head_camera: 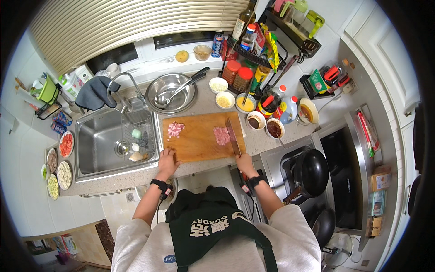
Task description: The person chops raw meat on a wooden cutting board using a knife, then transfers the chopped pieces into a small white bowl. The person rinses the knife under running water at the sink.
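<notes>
A wooden cutting board (200,136) lies on the counter in front of me. My right hand (245,163) grips the handle of a kitchen knife (233,136), whose blade stands over the board's right part, along the right edge of a pile of chopped pink meat (222,136). A smaller pile of diced pink meat (175,130) sits at the board's upper left. My left hand (168,162) rests at the board's lower left corner, fingers on its edge and holding nothing that I can see.
Left is a steel sink (102,142) with a wire rack; plates of cut food, one with red pieces (66,144), stand beyond it. Steel bowls (171,91) sit behind the board. Sauce bowls (275,128) and bottles stand right, near a stove with a black wok (311,173).
</notes>
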Demonstrator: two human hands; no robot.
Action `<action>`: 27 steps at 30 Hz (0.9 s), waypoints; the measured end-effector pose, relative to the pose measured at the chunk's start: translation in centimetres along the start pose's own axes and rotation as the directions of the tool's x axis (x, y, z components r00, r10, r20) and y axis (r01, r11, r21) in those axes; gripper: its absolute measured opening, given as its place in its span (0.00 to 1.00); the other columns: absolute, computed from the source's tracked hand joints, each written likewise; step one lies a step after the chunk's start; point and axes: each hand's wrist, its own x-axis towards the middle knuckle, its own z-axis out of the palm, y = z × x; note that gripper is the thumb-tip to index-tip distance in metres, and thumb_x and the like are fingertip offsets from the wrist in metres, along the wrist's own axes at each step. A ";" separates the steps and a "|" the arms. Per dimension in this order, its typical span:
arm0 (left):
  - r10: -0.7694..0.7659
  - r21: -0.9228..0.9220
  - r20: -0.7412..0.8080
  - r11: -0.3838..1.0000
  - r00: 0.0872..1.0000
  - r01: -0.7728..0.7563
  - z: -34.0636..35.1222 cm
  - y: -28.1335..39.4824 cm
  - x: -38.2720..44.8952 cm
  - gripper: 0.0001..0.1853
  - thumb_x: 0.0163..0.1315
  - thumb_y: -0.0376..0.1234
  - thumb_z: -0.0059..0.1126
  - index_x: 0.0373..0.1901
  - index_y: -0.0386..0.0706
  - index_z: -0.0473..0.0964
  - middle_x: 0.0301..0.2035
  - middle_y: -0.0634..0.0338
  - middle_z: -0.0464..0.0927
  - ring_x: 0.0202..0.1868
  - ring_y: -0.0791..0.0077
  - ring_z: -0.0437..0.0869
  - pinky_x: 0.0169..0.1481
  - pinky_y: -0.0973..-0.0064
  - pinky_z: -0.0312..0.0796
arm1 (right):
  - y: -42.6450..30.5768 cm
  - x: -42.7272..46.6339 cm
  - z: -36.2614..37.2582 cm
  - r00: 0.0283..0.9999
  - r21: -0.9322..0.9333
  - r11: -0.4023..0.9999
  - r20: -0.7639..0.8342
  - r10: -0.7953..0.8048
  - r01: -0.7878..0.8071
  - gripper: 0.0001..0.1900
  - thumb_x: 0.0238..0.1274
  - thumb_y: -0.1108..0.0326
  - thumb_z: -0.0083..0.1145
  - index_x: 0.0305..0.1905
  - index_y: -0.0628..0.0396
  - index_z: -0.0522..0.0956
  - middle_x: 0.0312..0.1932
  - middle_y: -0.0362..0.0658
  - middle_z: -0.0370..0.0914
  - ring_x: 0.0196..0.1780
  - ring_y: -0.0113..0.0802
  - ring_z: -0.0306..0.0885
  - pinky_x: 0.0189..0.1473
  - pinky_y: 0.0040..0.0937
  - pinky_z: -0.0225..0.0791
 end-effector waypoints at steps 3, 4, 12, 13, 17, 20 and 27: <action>0.005 0.003 -0.007 1.000 1.000 -0.005 -0.1 -0.1 0.0 0.35 0.47 0.40 0.77 0.58 0.42 0.73 0.62 0.55 0.69 0.65 0.53 0.67 0.67 0.64 0.67 | -2.4 0.0 -1.4 0.993 0.042 0.998 0.106 0.050 -0.054 0.22 0.64 0.58 0.55 0.26 0.71 0.79 0.20 0.65 0.76 0.31 0.62 0.82 0.32 0.51 0.74; 0.016 0.003 -0.003 1.000 1.000 -0.016 -0.1 0.1 0.1 0.35 0.47 0.40 0.77 0.58 0.42 0.73 0.61 0.55 0.69 0.65 0.53 0.67 0.67 0.64 0.67 | -1.8 -0.7 -0.7 1.000 0.058 0.998 0.010 -0.030 0.029 0.22 0.64 0.58 0.55 0.26 0.71 0.79 0.20 0.65 0.76 0.31 0.62 0.82 0.32 0.52 0.73; 0.022 0.036 -0.017 0.999 1.000 -0.021 0.3 -0.1 0.1 0.36 0.48 0.41 0.76 0.60 0.42 0.72 0.64 0.54 0.67 0.65 0.54 0.67 0.67 0.64 0.67 | -0.4 0.2 0.6 0.996 0.026 0.997 0.043 -0.076 0.075 0.22 0.64 0.59 0.57 0.26 0.72 0.79 0.25 0.68 0.77 0.34 0.64 0.81 0.38 0.54 0.74; 0.028 0.041 -0.016 0.999 0.999 -0.028 0.3 0.0 0.1 0.37 0.48 0.41 0.76 0.60 0.42 0.72 0.65 0.54 0.67 0.65 0.54 0.66 0.67 0.64 0.67 | 0.4 0.8 1.1 0.995 0.045 0.999 0.095 -0.024 0.020 0.23 0.64 0.58 0.57 0.26 0.72 0.80 0.25 0.68 0.77 0.33 0.64 0.81 0.37 0.54 0.74; 0.027 0.017 -0.008 0.999 1.000 -0.026 0.2 -0.1 -0.3 0.37 0.49 0.42 0.76 0.60 0.41 0.72 0.64 0.53 0.68 0.66 0.53 0.66 0.68 0.64 0.66 | -0.1 2.7 0.6 0.971 0.073 0.994 0.233 0.058 -0.077 0.25 0.64 0.54 0.57 0.26 0.71 0.79 0.25 0.67 0.78 0.33 0.64 0.80 0.37 0.53 0.73; 0.024 -0.088 -0.091 0.996 0.996 -0.032 -0.1 -0.6 -0.7 0.36 0.51 0.43 0.75 0.60 0.39 0.72 0.63 0.49 0.68 0.65 0.50 0.68 0.67 0.63 0.66 | -2.7 2.1 -0.8 0.981 0.170 0.985 0.191 -0.042 0.010 0.25 0.63 0.51 0.57 0.29 0.69 0.79 0.26 0.66 0.78 0.35 0.64 0.80 0.38 0.53 0.71; -0.184 -0.288 -0.264 0.952 0.947 0.105 -0.9 -1.1 -6.0 0.28 0.55 0.40 0.72 0.53 0.34 0.74 0.58 0.42 0.72 0.61 0.46 0.73 0.66 0.60 0.67 | -7.2 -0.1 3.1 0.967 0.172 0.956 0.054 -0.250 0.237 0.19 0.59 0.62 0.62 0.45 0.68 0.74 0.37 0.63 0.80 0.41 0.62 0.80 0.44 0.53 0.71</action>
